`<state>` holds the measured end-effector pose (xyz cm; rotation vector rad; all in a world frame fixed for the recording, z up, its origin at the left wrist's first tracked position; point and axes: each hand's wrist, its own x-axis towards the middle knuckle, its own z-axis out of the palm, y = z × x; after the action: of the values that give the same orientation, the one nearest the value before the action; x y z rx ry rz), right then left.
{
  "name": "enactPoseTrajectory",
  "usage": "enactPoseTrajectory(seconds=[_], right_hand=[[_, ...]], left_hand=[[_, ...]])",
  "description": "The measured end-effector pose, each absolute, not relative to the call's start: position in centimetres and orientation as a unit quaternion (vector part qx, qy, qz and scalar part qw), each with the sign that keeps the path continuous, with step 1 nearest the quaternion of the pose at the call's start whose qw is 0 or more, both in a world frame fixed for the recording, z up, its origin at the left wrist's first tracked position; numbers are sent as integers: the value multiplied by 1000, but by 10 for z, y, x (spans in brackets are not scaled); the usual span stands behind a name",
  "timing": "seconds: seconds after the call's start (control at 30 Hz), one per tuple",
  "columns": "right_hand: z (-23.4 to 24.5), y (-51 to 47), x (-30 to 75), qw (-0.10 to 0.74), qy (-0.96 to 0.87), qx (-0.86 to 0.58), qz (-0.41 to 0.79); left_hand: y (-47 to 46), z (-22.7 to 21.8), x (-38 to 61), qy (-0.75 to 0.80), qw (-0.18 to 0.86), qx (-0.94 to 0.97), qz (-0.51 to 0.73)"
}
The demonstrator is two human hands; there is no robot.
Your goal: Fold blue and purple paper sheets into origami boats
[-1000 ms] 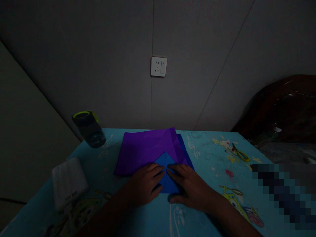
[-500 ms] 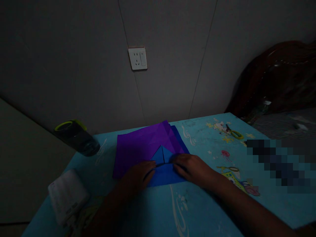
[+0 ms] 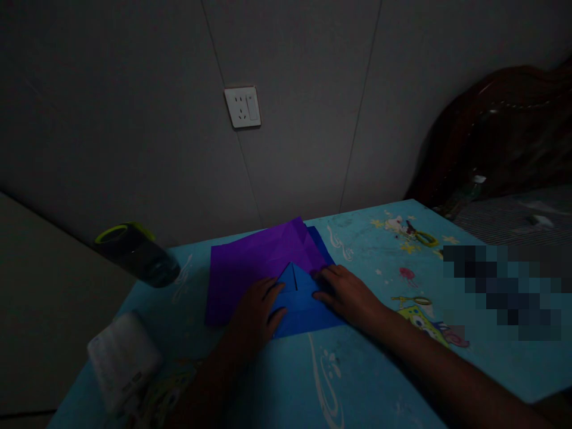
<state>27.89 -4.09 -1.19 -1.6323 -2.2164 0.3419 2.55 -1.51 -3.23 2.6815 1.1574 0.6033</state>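
A blue sheet of paper (image 3: pixel 308 313) lies in front of me, its top folded to a point with a dark slit down the middle. My left hand (image 3: pixel 257 313) rests at its left edge, thumb and fingers spread apart. On the opposite edge lies my right hand (image 3: pixel 346 292), also open, with fingertips touching the paper and the thumb held away from them. Beneath and behind the blue paper are purple sheets (image 3: pixel 241 268), with a darker blue sheet (image 3: pixel 319 241) showing at their right.
A dark tumbler with a yellow-green rim (image 3: pixel 138 253) stands at the table's back left. Nearer me is a white soft pack (image 3: pixel 123 357). The table (image 3: pixel 375 369) has a light-blue cartoon cover. A wall socket (image 3: pixel 242 107) is behind; a blurred-out patch covers the right.
The raised flap across the blue paper now lies flatter. My fingers have spread and shifted slightly outward and up along its edges. The view has turned a little.
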Motion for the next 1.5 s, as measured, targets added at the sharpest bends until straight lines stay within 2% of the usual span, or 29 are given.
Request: enactPoseTrajectory(seconds=[0.27, 0.37, 0.43, 0.6, 0.67, 0.8, 0.97, 1.23, 1.37, 1.5], right_hand=[[-1, -39, 288, 227, -769, -565, 194], [7, -41, 292, 257, -756, -541, 264], [11, -43, 291, 301, -728, -519, 330], [17, -45, 283, 479, -550, -493, 474], [19, -45, 280, 530, -479, -475, 514], [20, -44, 277, 591, -450, -465, 481], [17, -42, 281, 556, -493, -526, 414], [17, -44, 282, 492, -576, -500, 420], [12, -42, 281, 497, -515, -509, 478], [9, -39, 280, 527, -448, -501, 521]], left_hand=[[-14, -34, 29, 463, 204, 820, 266], [-15, -21, 29, 486, 251, 790, 276], [-16, -11, 28, 507, 303, 752, 292], [-19, 0, 28, 498, 489, 626, 346], [-20, 0, 30, 488, 520, 598, 367], [-25, 2, 36, 487, 528, 578, 389], [-28, 2, 39, 508, 483, 588, 403], [-25, 6, 35, 548, 421, 593, 413], [-22, 5, 36, 527, 456, 554, 454], [-20, 2, 35, 524, 403, 554, 506]])
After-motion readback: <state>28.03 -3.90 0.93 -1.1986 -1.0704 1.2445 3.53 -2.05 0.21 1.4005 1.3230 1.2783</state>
